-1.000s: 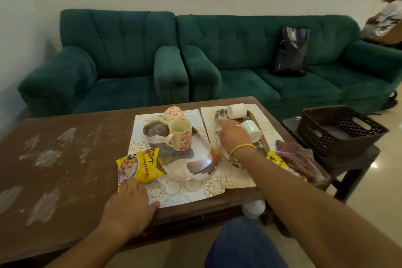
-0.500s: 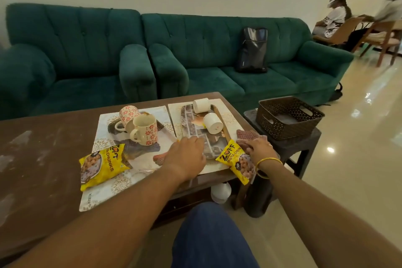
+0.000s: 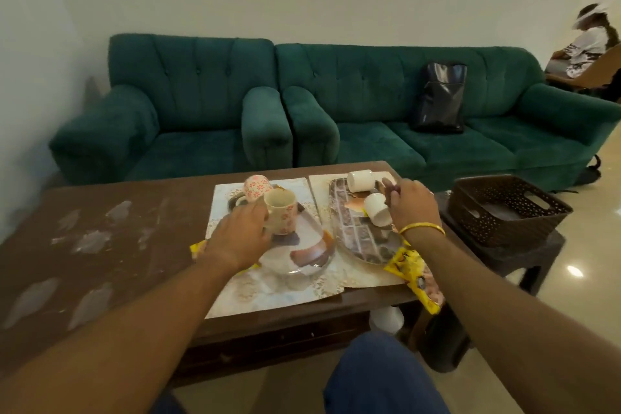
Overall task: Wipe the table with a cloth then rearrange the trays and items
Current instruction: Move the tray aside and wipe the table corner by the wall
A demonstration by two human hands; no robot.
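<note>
My left hand (image 3: 238, 235) reaches over the clear oval tray (image 3: 302, 267) and touches the left side of an upright floral mug (image 3: 281, 216); its fingers are hidden. A second floral mug (image 3: 257, 187) lies tipped behind it. My right hand (image 3: 411, 203) hovers over the far right edge of the patterned tray (image 3: 353, 229), fingers closed on a dark red cloth (image 3: 389, 190). Two white cups (image 3: 361, 180) (image 3: 378, 208) lie on that tray. Both trays rest on placemats (image 3: 268, 292) on the brown table (image 3: 100, 279), which has whitish smears (image 3: 90, 240) at the left.
One yellow snack packet (image 3: 415, 279) hangs over the table's right front corner; another (image 3: 196, 247) peeks out under my left wrist. A brown basket (image 3: 507, 208) stands on a dark stool (image 3: 524, 255) to the right. Green sofas (image 3: 201, 111) with a black bag (image 3: 440, 96) stand behind.
My left hand moved from the patterned tray's front edge leftward to the floral mug. My right hand rose from the stool side, with the cloth, to the patterned tray's far edge.
</note>
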